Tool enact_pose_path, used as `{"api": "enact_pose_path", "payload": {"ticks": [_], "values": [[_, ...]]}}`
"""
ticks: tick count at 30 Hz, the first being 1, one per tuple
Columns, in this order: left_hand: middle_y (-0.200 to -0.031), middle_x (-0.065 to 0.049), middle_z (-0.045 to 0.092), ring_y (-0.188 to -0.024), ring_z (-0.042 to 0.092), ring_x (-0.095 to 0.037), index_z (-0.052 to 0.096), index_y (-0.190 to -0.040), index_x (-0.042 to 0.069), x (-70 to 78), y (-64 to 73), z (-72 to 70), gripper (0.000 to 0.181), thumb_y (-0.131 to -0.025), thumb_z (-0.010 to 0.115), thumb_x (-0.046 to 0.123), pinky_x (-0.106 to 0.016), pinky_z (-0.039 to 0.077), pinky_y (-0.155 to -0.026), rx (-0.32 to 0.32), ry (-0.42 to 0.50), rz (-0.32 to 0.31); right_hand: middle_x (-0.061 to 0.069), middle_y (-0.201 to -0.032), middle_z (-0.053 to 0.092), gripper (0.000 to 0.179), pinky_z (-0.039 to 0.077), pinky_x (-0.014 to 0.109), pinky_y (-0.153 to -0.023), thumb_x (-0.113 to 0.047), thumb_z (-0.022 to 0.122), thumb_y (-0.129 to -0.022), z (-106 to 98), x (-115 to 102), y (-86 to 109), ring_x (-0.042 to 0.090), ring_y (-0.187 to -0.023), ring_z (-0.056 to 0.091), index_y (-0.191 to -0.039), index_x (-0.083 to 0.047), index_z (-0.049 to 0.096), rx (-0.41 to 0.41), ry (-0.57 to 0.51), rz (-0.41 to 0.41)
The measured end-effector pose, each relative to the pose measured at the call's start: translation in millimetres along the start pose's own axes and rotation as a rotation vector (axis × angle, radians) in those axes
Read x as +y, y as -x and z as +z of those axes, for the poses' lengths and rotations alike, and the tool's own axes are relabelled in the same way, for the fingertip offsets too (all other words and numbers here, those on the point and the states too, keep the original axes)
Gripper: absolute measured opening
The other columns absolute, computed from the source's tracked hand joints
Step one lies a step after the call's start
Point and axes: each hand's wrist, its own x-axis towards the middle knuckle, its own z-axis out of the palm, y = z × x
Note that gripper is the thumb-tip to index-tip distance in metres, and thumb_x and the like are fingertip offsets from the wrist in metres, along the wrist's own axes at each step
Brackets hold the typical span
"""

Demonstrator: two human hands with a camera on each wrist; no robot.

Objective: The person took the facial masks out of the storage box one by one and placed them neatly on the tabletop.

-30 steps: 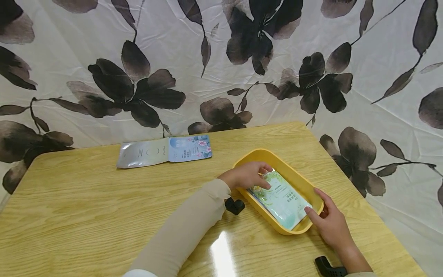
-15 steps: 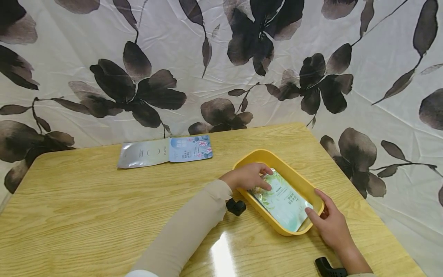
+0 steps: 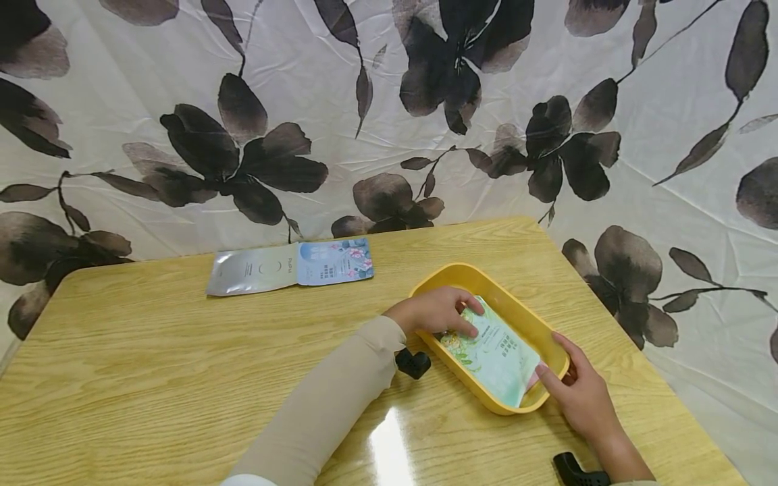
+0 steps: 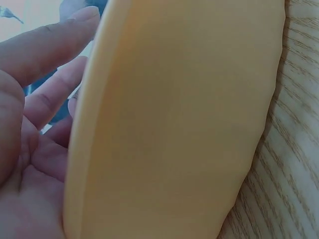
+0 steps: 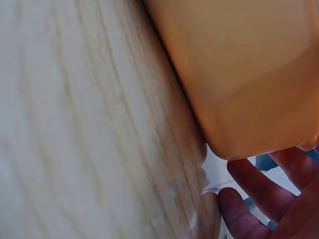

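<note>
At one yellow tray (image 3: 516, 314), two hands (image 3: 439, 309) (image 3: 580, 393)

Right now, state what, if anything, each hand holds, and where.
The right grip holds the yellow tray by its right rim. The left grip touches the green floral packet at its far end; a pinch cannot be told.

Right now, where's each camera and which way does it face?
Head: worn on the head, facing forward and down at the yellow tray; left hand, right hand and left sleeve show.
Left wrist: worn there, facing the tray's wall; left hand at left edge.
Right wrist: worn there, facing the tray's outside and table; right hand at lower right.
Both wrist views share the tray and table.
</note>
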Motion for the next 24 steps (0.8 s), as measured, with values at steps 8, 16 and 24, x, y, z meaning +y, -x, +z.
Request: {"api": "enact_pose_path", "payload": {"ticks": [8,16,24], "values": [[-0.09,-0.004,0.049,-0.074,0.042,-0.016,0.06,-0.108,0.019,0.6,-1.1,1.8,0.035,-0.076,0.072,0.017,-0.024,0.039,-0.059,0.0,0.057,0.014,0.021,-0.128,0.043,0.067,0.039,0.006,-0.072,-0.034,0.058,-0.086,2.1,-0.8,0.2,0.029,-0.108,0.049,-0.141,-0.013,0.026,-0.002,-0.014,0.012],[-0.105,0.002,0.049,-0.087,0.043,-0.017,0.06,-0.107,0.022,-0.3,-0.2,0.3,0.034,-0.077,0.07,0.01,-0.025,0.039,-0.066,0.05,0.111,0.03,0.021,-0.129,0.041,0.066,0.039,0.006,-0.072,-0.033,0.058,-0.086,2.5,0.5,0.4,0.029,-0.109,0.048,-0.141,-0.013,0.026,0.002,-0.013,0.01],[-0.111,0.008,0.05,-0.097,0.044,-0.015,0.06,-0.108,0.027,-1.7,4.2,-16.1,0.035,-0.078,0.07,0.01,-0.026,0.04,-0.077,0.136,0.192,0.07,0.018,-0.128,0.044,0.065,0.04,0.008,-0.073,-0.031,0.06,-0.086,2.6,3.0,-0.4,0.014,-0.103,0.052,-0.14,-0.014,0.029,0.014,0.003,-0.004]]}}
